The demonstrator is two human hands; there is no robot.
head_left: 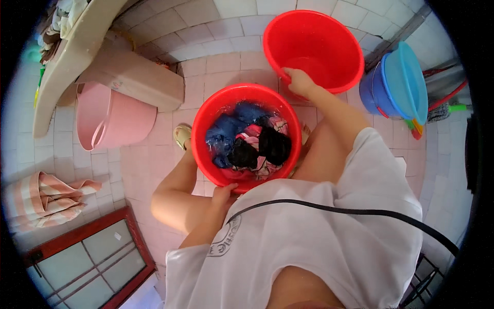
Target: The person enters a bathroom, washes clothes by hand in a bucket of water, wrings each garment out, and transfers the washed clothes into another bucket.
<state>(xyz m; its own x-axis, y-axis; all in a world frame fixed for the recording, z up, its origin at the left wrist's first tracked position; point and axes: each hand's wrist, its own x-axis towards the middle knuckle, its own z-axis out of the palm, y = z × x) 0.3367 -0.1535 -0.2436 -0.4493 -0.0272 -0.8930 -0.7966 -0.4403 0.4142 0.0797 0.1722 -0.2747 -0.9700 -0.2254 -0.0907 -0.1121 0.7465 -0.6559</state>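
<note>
Between my legs stands a red bucket [201,149] with water and wet clothes in it. The clothes are blue [226,129], black [274,146] and pink patterned pieces. My left hand [224,196] holds this bucket's near rim, its thumb on top and its other fingers mostly hidden. Farther off to the right, a second red bucket [321,41] tilts so that its bare inside shows. My right hand [300,82] is closed around the near left part of its rim, my arm stretched forward.
A pink tub [123,121] sits at the left beside a sink pedestal [139,72]. At the right are a blue bucket with a light blue basin [409,82] and a mop [440,110]. A striped towel [46,201] and a red-framed door [92,260] are lower left.
</note>
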